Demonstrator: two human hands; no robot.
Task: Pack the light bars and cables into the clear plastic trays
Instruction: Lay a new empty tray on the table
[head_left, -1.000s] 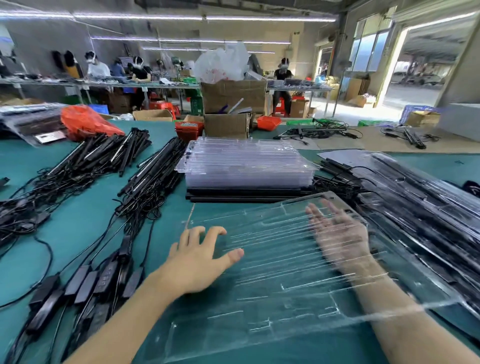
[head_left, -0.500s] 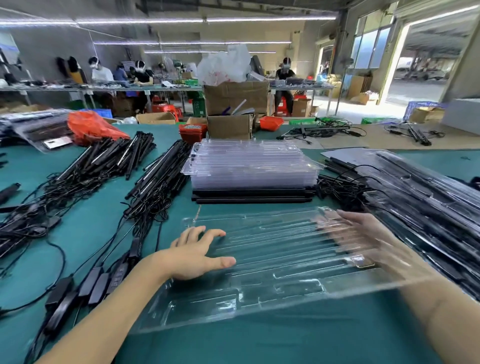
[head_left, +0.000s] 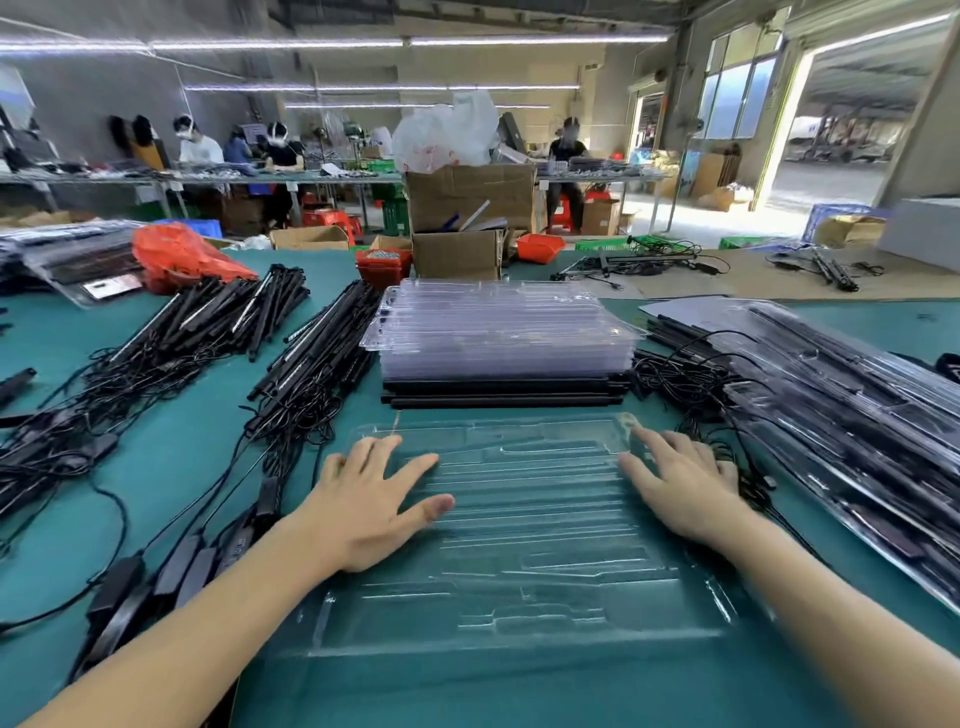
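1. An empty clear plastic tray (head_left: 524, 551) lies flat on the green table (head_left: 171, 467) right in front of the person, its long grooves running left to right across their body.

2. The left hand (head_left: 363, 509) rests palm down on the tray's left end, fingers straight and spread, thumb stretched out toward the middle. The right hand (head_left: 685, 483) lies the same way on the right end, fingers straight and a little apart. Neither hand grips anything.

3. What matters for the next move, I'd say, is where the stock lies. The nearer bundle of light bars (head_left: 317, 353) sits to the left of the tray, just beyond the left hand's fingertips, with its long axis slanting up and away to the right, so a bar taken from it would have to be swung round to match the grooves.

4. Their cables (head_left: 171, 561) trail down toward the person along the tray's left side, ending in black boxes (power adapters, as far as the blur at that corner lets me judge).

5. The left hand is plainly the closer one to that bundle. The right hand has a tangle of black wire (head_left: 680, 384) just beside it, and beyond that a heap of filled trays (head_left: 852, 426).

6. A stack of empty trays (head_left: 498, 332) stands directly behind the tray being worked, resting on more black bars.
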